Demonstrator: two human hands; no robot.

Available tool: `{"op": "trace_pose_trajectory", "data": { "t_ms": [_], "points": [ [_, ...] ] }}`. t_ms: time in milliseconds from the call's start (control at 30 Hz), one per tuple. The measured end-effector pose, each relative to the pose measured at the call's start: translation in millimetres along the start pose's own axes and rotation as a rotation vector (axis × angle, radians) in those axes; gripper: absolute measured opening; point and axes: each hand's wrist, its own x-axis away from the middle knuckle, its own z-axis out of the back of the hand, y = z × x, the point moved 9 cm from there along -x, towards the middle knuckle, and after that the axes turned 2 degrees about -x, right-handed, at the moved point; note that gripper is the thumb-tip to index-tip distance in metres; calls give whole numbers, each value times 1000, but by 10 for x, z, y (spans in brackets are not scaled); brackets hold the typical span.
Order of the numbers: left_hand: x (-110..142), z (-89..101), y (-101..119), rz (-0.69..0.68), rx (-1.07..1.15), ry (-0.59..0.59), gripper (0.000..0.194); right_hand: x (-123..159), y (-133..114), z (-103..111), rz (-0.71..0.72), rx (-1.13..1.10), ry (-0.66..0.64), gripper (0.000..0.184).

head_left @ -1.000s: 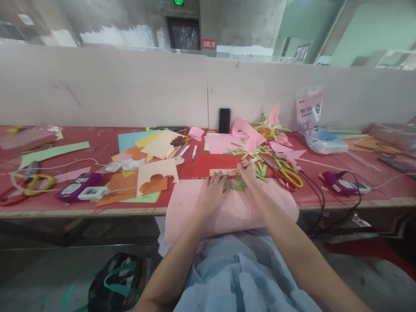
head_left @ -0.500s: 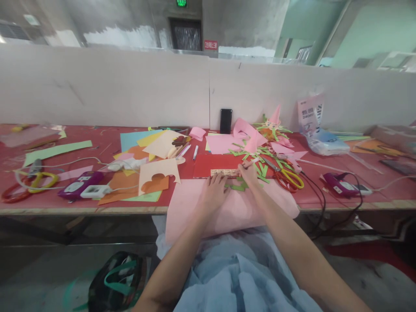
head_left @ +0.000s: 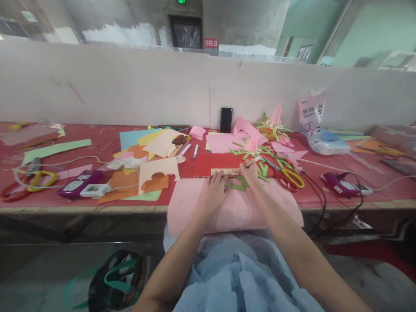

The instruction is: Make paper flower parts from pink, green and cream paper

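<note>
My left hand [head_left: 216,188] lies flat, its spread fingertips pressing on a pale, patterned ruler [head_left: 219,171]. The ruler lies along the near part of a red sheet of paper [head_left: 208,163]. At the ruler's right end, my right hand [head_left: 249,174] is closed around a slim, light-coloured pen [head_left: 255,160]; its tip is hidden. Under both wrists a large pink sheet [head_left: 188,201] hangs over the table's front edge. Green paper scraps [head_left: 239,184] lie between my hands. Yellow-and-red handled scissors [head_left: 289,177] rest just right of my right hand.
Cut coloured paper [head_left: 159,167] and a white marker [head_left: 195,151] lie to the left. A phone [head_left: 226,120] leans against the white partition [head_left: 130,86]. Pink paper cones with green strips [head_left: 251,143] stand behind my right hand. Purple devices with cables [head_left: 81,184] flank me.
My right hand has shifted very slightly to the right along the ruler. The left hand stays put, and the hanging pink sheet's lower edge sits a little higher.
</note>
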Motion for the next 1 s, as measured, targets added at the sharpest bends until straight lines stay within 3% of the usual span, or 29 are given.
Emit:
{"op": "trace_pose_trajectory", "data": {
  "t_ms": [500,1000],
  "points": [
    [-1,9,2,-12,-21,10,44,35,-66,38,11,34,43,17],
    [5,28,1,-5,-17,-11,45,-9,25,8,-4,17,30,17]
  ]
}}
